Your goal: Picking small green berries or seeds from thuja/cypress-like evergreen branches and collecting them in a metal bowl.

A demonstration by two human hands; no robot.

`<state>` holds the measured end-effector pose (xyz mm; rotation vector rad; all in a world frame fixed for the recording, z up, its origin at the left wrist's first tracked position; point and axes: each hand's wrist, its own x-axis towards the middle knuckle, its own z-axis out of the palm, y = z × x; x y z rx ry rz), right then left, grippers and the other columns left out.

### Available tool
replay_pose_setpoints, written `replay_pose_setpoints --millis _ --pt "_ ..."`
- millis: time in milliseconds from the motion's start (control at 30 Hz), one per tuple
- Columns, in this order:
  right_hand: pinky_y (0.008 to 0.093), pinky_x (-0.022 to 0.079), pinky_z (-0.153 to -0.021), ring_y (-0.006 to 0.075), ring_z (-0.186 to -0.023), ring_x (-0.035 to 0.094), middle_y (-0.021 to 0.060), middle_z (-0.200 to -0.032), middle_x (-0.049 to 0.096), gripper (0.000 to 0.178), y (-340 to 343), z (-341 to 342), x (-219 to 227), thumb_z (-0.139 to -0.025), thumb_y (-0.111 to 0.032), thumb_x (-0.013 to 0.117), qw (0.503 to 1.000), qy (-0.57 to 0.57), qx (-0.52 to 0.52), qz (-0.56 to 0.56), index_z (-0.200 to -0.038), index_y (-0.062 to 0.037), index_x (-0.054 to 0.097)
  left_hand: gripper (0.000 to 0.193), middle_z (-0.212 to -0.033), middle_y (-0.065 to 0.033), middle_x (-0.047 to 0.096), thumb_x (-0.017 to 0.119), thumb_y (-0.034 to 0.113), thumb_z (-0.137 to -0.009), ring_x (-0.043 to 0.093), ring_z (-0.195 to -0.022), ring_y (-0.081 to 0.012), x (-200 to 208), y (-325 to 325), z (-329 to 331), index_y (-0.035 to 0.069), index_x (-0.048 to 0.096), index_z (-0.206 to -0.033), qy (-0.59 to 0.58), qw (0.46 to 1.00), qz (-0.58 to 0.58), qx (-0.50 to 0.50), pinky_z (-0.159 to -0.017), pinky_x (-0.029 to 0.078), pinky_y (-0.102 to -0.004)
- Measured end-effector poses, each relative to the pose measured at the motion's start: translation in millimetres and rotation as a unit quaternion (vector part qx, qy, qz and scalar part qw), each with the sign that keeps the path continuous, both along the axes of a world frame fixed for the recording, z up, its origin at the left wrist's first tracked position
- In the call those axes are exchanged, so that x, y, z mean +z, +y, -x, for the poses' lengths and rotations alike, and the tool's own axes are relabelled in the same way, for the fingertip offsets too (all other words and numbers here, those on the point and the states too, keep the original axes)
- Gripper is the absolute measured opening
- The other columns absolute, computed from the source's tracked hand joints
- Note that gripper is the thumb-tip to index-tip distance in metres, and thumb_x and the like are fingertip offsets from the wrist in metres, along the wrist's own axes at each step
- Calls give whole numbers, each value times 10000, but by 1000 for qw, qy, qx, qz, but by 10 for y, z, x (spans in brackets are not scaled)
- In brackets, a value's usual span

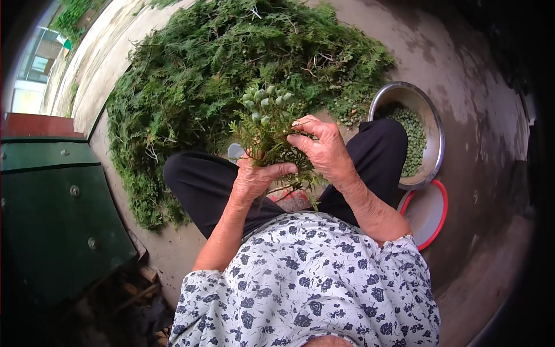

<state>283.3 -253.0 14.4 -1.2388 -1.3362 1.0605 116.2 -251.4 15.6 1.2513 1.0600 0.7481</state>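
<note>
A leafy cypress sprig (pixel 257 130) with several pale green cones (pixel 267 99) at its tip is held up over my lap. My left hand (pixel 254 176) is closed round its lower part, the thumb lying across the stems. At the sprig's right side, my right hand (pixel 324 147) pinches in among the foliage with thumb and forefinger; the exact spot between the fingertips is partly hidden. Beyond my knees spreads a big heap of cut cypress branches (pixel 202 75).
Right of my knee stands a steel basin (pixel 435 156) part filled with green cones (pixel 413 139). Against it leans a white bowl with a red rim (pixel 444 202). A dark green panel with studs (pixel 52 214) is at the left, with wood pieces (pixel 149 274) below it.
</note>
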Motion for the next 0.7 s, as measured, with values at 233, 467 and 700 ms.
replay_pose_setpoints --millis 233,467,700 --pt "289 451 -706 243 -797 601 133 -886 608 184 -73 58 -28 -757 -60 619 999 -34 -9 -24 -918 29 603 501 -1022 -60 599 756 138 -694 553 -894 -135 -70 8 49 2 521 -1115 -154 986 21 64 -807 452 -275" --pt "255 432 -689 100 -731 556 64 -783 620 162 -181 28 -76 -782 -93 627 995 26 -64 70 -893 23 606 353 -1024 -96 607 633 -3 -761 585 -919 -179 54 82 48 -2 528 -1098 -285 946 68 139 -826 470 -308" --pt "232 409 -720 72 -766 521 21 -814 626 165 -251 37 -268 -807 -116 603 960 198 -47 190 -910 12 624 290 -996 -109 622 575 -60 -775 602 -911 -200 83 108 106 -1 556 -1058 -253 938 181 155 -817 496 -326"
